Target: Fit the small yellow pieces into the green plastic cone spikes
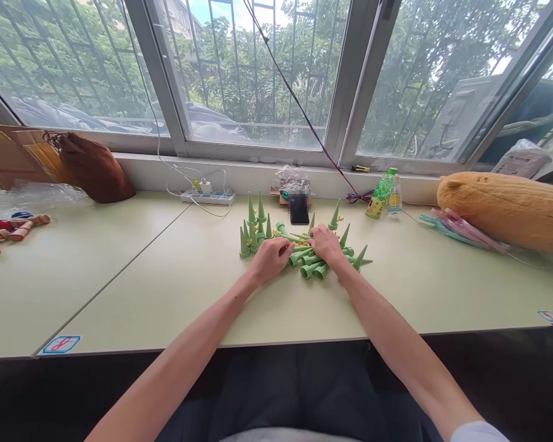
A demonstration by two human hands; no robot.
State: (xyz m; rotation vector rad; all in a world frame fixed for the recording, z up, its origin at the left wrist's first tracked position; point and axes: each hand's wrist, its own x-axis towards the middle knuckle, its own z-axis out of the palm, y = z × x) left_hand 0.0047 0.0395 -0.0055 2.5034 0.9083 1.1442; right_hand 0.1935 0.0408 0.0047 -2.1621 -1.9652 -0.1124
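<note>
A loose heap of green plastic cones (308,271) with hollow, flared bases lies on the table between and below my hands. Small yellow pieces show among them. My left hand (271,260) is closed at the heap's left side, thumb and fingers pressed together; what they hold, if anything, is hidden. Over the heap's back part, my right hand (326,244) is curled with fingertips down among the cones, and its grip is hidden too. More green cones (252,212) stand upright in a cluster beyond my left hand. One upright cone (334,216) rises behind my right hand.
A phone (299,210) leans behind the heap. Along the window wall are a power strip (208,196), a green-capped bottle (381,193) and a brown drawstring bag (94,169). A tan plush cushion (507,205) lies right; wooden kendama toys (16,232) lie far left.
</note>
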